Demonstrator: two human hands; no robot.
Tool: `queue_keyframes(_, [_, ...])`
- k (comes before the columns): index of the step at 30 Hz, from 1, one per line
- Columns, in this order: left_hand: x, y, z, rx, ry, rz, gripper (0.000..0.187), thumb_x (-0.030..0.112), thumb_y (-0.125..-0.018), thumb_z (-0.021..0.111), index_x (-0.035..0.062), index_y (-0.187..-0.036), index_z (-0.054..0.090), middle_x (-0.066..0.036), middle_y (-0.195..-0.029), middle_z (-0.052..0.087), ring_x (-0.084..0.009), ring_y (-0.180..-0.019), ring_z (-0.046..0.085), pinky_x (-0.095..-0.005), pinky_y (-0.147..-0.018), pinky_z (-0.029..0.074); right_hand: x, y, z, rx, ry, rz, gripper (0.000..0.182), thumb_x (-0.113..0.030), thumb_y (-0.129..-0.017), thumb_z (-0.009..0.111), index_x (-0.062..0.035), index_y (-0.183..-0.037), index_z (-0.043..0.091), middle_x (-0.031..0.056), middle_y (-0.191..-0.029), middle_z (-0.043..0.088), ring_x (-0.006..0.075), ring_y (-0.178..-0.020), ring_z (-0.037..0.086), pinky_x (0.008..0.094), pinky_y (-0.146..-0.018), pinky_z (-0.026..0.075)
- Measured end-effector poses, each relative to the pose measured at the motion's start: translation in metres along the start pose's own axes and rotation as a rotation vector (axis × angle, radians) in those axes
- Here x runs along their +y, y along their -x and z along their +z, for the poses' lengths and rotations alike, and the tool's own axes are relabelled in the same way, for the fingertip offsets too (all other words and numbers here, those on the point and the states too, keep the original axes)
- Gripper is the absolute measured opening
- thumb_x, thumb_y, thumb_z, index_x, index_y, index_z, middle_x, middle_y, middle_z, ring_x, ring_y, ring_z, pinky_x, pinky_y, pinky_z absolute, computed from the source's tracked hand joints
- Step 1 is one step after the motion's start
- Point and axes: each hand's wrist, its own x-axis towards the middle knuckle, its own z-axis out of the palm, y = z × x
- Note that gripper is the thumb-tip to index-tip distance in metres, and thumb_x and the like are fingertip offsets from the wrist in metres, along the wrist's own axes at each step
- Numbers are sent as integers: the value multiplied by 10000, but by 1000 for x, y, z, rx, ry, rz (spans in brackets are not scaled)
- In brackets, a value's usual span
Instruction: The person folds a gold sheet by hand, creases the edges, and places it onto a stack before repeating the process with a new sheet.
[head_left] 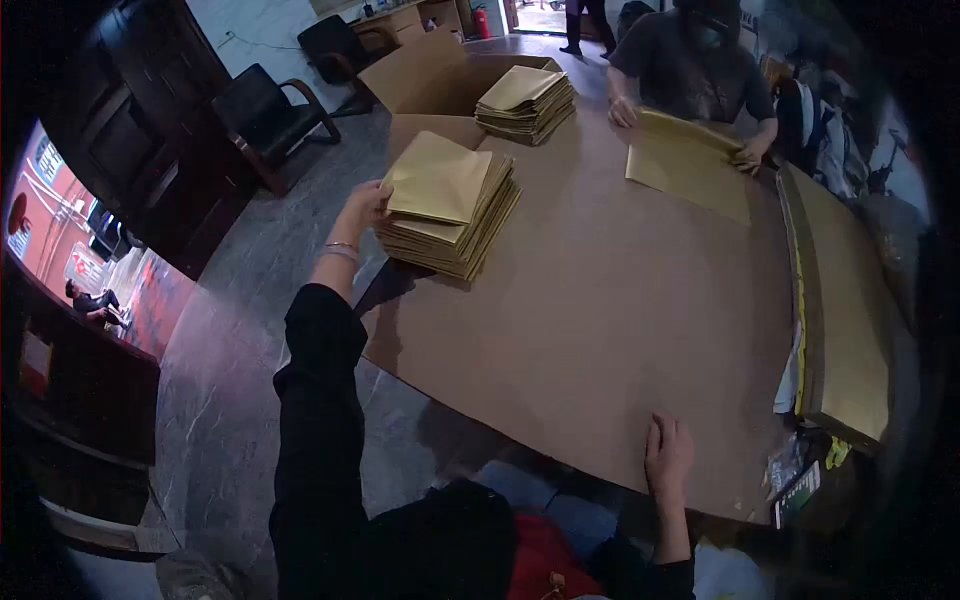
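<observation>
My left hand reaches out to a tall stack of folded gold-brown paper at the table's left edge. Its fingers are closed on the left edge of the top folded paper sheet, which lies slightly askew on the pile. My right hand rests on the brown tabletop by the near edge, holding nothing, its fingers extended forward. Across the table, another person has both hands on a large gold-brown sheet.
A second paper stack stands farther back, near an open cardboard box. Along the right side lies a thick pile of large flat sheets. A phone is at the right corner. Black armchairs stand on the left.
</observation>
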Motion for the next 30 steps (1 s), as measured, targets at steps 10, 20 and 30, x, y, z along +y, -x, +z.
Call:
queue_keyframes(10, [14, 33, -8, -93, -203, 28, 205, 187, -853, 609, 50, -1003, 634, -20, -757, 627, -125, -631, 575, -267, -442, 419, 9, 1, 11, 17, -51, -10, 158, -99, -865, 562, -69, -1018, 586, 143, -871, 539, 320, -786, 547, 384, -664, 452])
queue_keyframes(20, [-8, 1, -5, 54, -1349, 444, 274, 293, -765, 595, 170, -1001, 659, -135, -933, 666, -345, -881, 628, -417, -753, 500, 2, 2, 6, 6, -36, -13, 199, -127, -875, 559, -86, -1070, 571, 150, -894, 527, 318, -783, 545, 388, -658, 458])
queue_keyframes(30, [-5, 17, 0, 125, -1560, 484, 287, 283, -862, 444, 126, -978, 655, -191, -938, 640, -392, -900, 598, -478, -772, 480, 2, 0, 4, -20, -28, 8, 182, -134, -884, 538, -78, -1053, 578, 145, -921, 549, 330, -816, 554, 408, -701, 464])
